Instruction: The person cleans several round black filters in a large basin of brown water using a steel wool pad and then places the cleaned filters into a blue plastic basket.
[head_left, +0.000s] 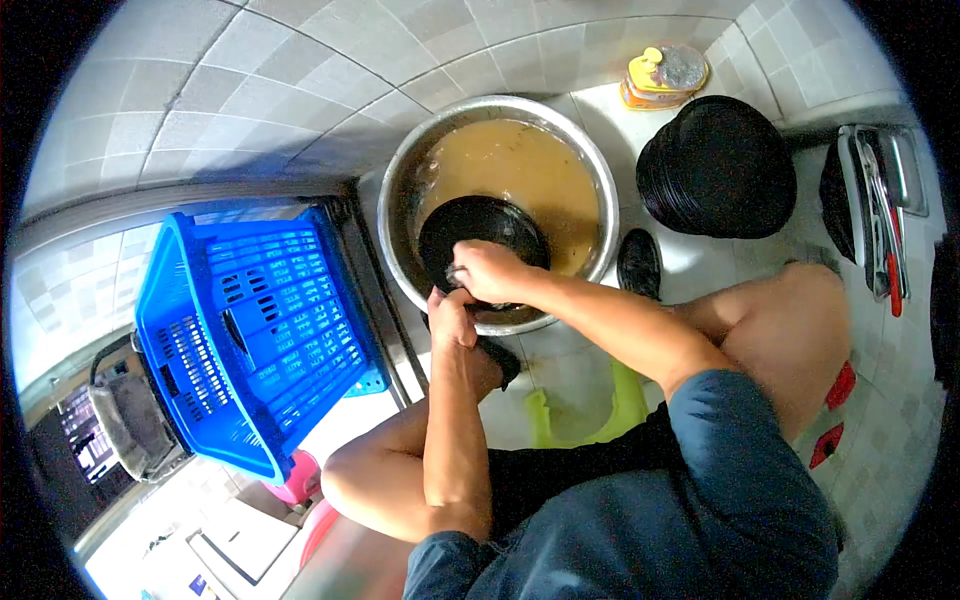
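A wide metal basin (609, 196) holds murky brownish water (517, 161). Over its near left part, a round black plate (480, 214) is tilted against the water. My left hand (453, 319) grips the near edge of this plate, close to the basin's rim. Inside the plate, my right hand (491, 268) has its fingers closed around a small shiny grey scrubber (453, 274), mostly hidden by the fingers. How far the plate dips into the water cannot be made out.
Right of the basin stands a stack of black plates (720, 169). Behind it is a yellow bottle (651, 82) with a metal scourer (682, 66) on top. Metal utensils (879, 210) lie farther right. A blue plastic basket (277, 315) stands left, and a green stool (589, 431) sits below me.
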